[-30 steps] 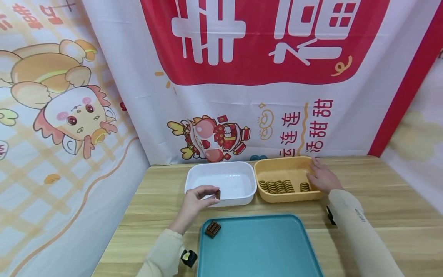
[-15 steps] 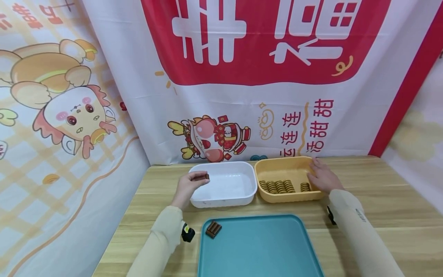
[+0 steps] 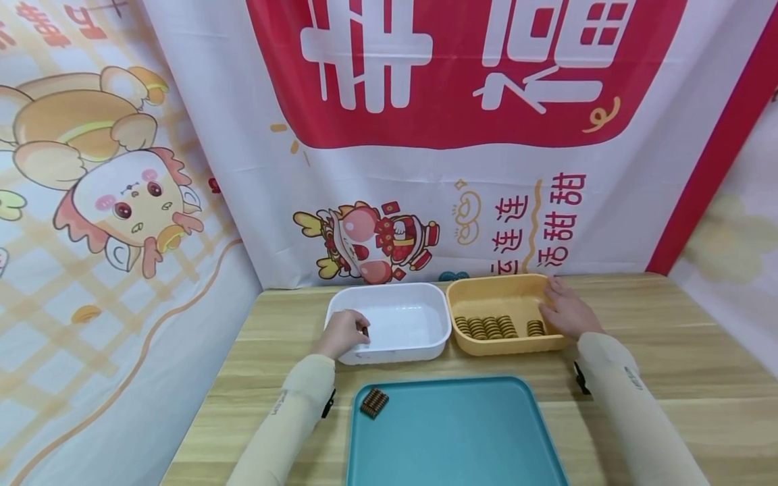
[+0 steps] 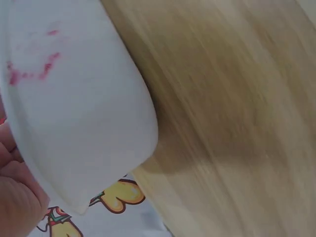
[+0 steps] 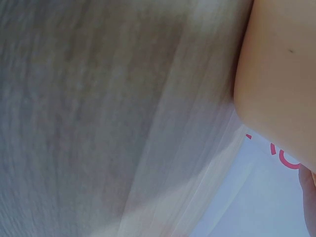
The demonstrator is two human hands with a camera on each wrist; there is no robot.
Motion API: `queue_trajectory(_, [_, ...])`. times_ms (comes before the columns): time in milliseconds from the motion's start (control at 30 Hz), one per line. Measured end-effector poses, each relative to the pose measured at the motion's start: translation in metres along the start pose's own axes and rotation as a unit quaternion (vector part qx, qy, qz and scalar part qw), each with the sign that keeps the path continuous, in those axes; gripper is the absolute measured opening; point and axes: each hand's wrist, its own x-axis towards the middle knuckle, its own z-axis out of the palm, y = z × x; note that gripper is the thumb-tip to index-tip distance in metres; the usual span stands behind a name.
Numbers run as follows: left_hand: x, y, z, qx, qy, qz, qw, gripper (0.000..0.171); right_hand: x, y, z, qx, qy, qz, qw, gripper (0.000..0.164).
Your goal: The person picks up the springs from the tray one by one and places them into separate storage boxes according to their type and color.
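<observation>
Printed cloth point(image 3: 462, 101) backs the left hand point(image 3: 342, 333), pinching a dark piece point(image 3: 365, 331) at nine o'clock in the white box point(image 3: 408, 322), apparently for placing; gentle release needed next. Right hand point(image 3: 569, 310): grip unclear.

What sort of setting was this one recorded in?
Likely a makeshift tabletop recording booth: printed cloths hang behind a wood-grain table holding a teal tray.

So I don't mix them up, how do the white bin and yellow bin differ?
The white bin shows pink stains on its outer wall; no pink shows on the yellow bin. The yellow bin holds rows of striped pieces; the white bin shows bare floor beside the left hand. Both are open-topped and round-cornered.
</observation>
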Motion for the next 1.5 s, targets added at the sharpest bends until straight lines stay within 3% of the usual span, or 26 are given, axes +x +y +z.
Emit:
queue_trajectory(100, [-0.001, -0.001, 0.002, 0.073, -0.021, 0.035, 0.9965, 0.016, 0.0, -0.001, 0.0, 0.002, 0.0, 0.0, 1.0, 0.061])
queue_trajectory(233, [0.003, -0.005, 0.004, 0.113, -0.056, 0.046, 0.9909, 0.013, 0.0, -0.002, 0.001, -0.002, 0.0, -0.001, 1.0, 0.059])
queue_trajectory(533, [0.011, -0.006, 0.003, 0.157, -0.133, 0.038, 0.9778, 0.018, 0.0, -0.002, 0.004, -0.003, -0.002, -0.005, 1.0, 0.059])
queue_trajectory(900, [0.015, -0.008, 0.001, 0.198, -0.151, 0.06, 0.9666, 0.011, 0.003, 0.0, 0.003, -0.005, 0.001, -0.011, 1.0, 0.059])
queue_trajectory(1100, [0.008, 0.011, -0.009, 0.241, -0.115, 0.152, 0.9516, 0.013, 0.002, 0.001, 0.001, -0.003, 0.004, -0.013, 1.0, 0.058])
queue_trajectory(1267, [-0.009, 0.031, -0.018, 0.234, -0.08, 0.227, 0.9422, 0.009, 0.002, 0.002, 0.0, -0.006, 0.006, -0.011, 1.0, 0.058])
queue_trajectory(1367, [-0.025, 0.042, -0.02, 0.215, -0.089, 0.269, 0.9344, 0.007, 0.002, 0.002, 0.0, -0.006, 0.006, -0.011, 1.0, 0.059])
queue_trajectory(1500, [-0.053, 0.048, -0.016, 0.197, -0.117, 0.294, 0.9279, 0.006, 0.002, 0.002, 0.0, -0.006, 0.004, -0.009, 1.0, 0.059])
